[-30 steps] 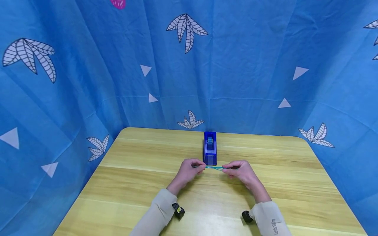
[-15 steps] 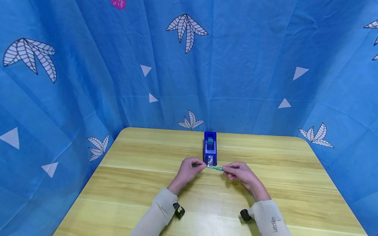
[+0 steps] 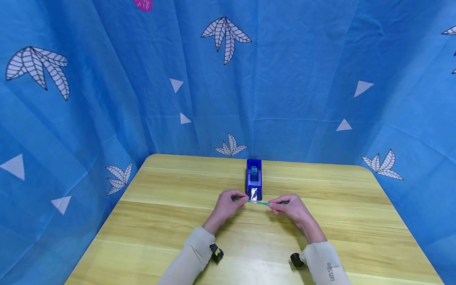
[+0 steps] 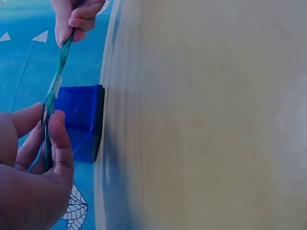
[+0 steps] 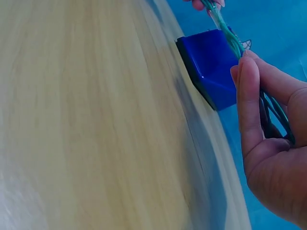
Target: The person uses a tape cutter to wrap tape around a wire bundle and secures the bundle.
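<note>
A thin bundle of green cord stretches between both hands above the table. My left hand pinches its left end between thumb and fingers. Its right part is pinched by my right hand, with loops of the cord hanging behind the fingers in the right wrist view. Clear tape lies around the bundle, close to the left fingertips. From there a shiny tape strip runs back to the front of a blue tape dispenser, which stands just beyond the hands with a roll in it.
The wooden table extends on both sides of the hands. A blue patterned curtain hangs behind its back edge and along the sides. Small black cameras sit at both wrists.
The shiny tape strip between dispenser and cord now shows clearly, where one second ago it barely showed. My right hand has shifted and turned slightly on the cord; the left stays nearly in place.
</note>
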